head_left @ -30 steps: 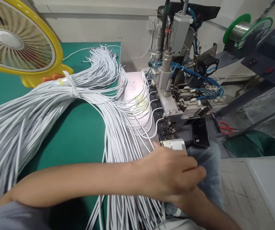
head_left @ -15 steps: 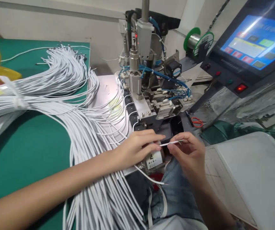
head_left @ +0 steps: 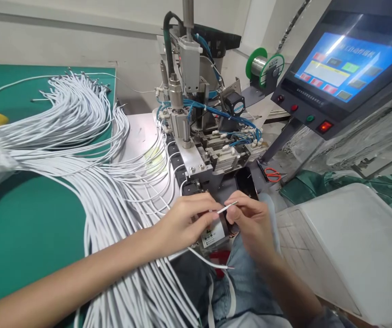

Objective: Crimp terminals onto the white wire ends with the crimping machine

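A white cable [head_left: 223, 209] runs between my two hands, its stripped end pointing up to the right. My left hand [head_left: 189, 218] pinches it between thumb and fingers. At its tip, my right hand [head_left: 248, 218] has thumb and forefinger closed on the same cable. Another loose cable end [head_left: 209, 262] hangs below my left hand. A large bundle of white cables [head_left: 114, 214] passes under my left forearm. Just beyond my hands stands a machine [head_left: 190, 157] with metal cylinders and blue tubes, and cables lead into its near left side.
A green mat [head_left: 28, 237] lies at the left, with a second cable bundle [head_left: 79, 100] on it. A control panel screen [head_left: 346, 68] and a solder-like wire spool [head_left: 259, 66] stand at the right. Red-handled scissors [head_left: 272, 174] lie behind a white plastic lid [head_left: 356, 241].
My right hand's fingers have closed in around the cable tip, and the tip now angles upward. The camera view has shifted, and the yellow object at the left is mostly out of frame.
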Motion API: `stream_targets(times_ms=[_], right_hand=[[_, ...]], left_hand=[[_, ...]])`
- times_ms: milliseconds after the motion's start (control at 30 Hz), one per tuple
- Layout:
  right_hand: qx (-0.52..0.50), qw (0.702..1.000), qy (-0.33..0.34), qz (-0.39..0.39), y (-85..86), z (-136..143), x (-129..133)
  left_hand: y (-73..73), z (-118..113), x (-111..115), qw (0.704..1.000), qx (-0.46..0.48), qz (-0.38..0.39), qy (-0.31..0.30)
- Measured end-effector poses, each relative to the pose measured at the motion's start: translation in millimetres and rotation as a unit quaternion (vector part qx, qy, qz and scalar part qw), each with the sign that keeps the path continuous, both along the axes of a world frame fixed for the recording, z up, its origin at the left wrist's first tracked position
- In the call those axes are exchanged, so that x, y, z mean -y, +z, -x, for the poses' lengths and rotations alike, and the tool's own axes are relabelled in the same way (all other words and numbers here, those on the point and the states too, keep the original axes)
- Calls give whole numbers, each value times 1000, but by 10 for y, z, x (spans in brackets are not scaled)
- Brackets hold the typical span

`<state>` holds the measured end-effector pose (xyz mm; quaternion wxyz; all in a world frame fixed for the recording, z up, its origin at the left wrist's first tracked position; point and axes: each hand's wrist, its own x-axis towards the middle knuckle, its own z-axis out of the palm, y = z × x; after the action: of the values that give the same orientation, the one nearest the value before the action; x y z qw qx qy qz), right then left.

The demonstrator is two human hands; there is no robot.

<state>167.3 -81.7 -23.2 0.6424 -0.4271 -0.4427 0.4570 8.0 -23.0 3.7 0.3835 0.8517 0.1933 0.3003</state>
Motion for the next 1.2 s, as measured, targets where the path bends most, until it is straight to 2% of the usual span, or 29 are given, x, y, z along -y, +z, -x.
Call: stream_targets(times_ms=[100, 267, 333, 567, 633, 700, 800, 833, 900, 1000, 1067, 1133, 1200], right_hand=[[88, 996, -9, -28, 72, -40, 0], [259, 964, 68, -2, 265, -227, -86], [294, 953, 73, 7, 293, -252, -119], [210, 977, -9, -27, 127, -39, -121], [245, 967, -51, -49, 101, -9, -117], [311, 946, -67, -68, 112, -27, -127], [374, 925, -17, -55, 168, -99, -159], [373, 927, 0, -47, 185, -116, -169], [341, 939, 11, -41, 204, -118, -175], [268, 963, -11, -31, 177, -52, -157], [239, 971, -31, -10, 124, -3, -153], [231, 972, -38, 17, 47, 14, -183], [225, 973, -26, 43, -52, -7, -256]], left_hand=[[-6, 1, 8, 1000, 17, -1, 3], [-61, 12, -12, 996, 13, -81, 34], [-68, 9, -17, 994, 3, -97, 47], [-24, 4, -5, 994, 5, -95, 56], [-15, 13, -9, 986, -13, -153, 63], [-7, 25, -16, 962, -47, -254, 87], [-6, 38, -24, 917, -87, -370, 124], [-11, 40, -23, 914, -89, -375, 128], [-27, 37, -17, 933, -74, -333, 119], [-42, 31, -1, 970, -25, -231, 76], [-33, 36, 0, 979, -22, -194, 57], [-17, 50, -23, 978, -79, -182, 62], [-17, 71, -71, 963, -178, -182, 86]])
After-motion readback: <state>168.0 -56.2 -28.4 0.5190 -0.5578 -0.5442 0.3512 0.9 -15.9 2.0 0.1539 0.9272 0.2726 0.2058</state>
